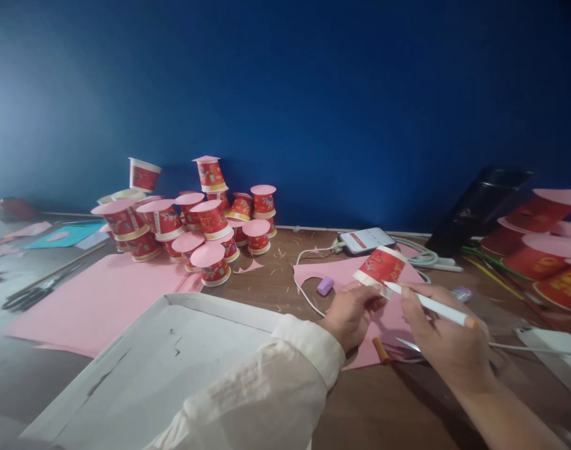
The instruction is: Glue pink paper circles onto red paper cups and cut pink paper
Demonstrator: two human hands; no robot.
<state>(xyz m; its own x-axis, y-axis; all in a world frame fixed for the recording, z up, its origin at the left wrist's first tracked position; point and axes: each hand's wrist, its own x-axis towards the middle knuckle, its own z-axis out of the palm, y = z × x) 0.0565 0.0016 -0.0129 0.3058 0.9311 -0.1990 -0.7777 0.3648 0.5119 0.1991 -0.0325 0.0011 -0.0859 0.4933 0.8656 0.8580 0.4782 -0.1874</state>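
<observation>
My left hand (353,315) pinches the rim of a red paper cup (383,265) with white edges, held tilted on its side above a cut pink sheet (313,272). In my right hand (449,334) is a white marker (442,307) with an orange end, gripped like a pen. Its tip meets or nearly meets the cup near the rim. Below the hands lies a small orange cap (380,350). A pointed metal blade (407,344) shows partly from under my right hand. A purple eraser (325,286) sits left of the cup.
Several red cups (213,219) topped with pink discs are stacked at the back left, more cups (543,212) at the right. A white box lid (210,331), pink sheets (107,300) and scissors (32,297) lie leftward. Behind stand a cabled phone (367,240) and a dark cylinder (473,206).
</observation>
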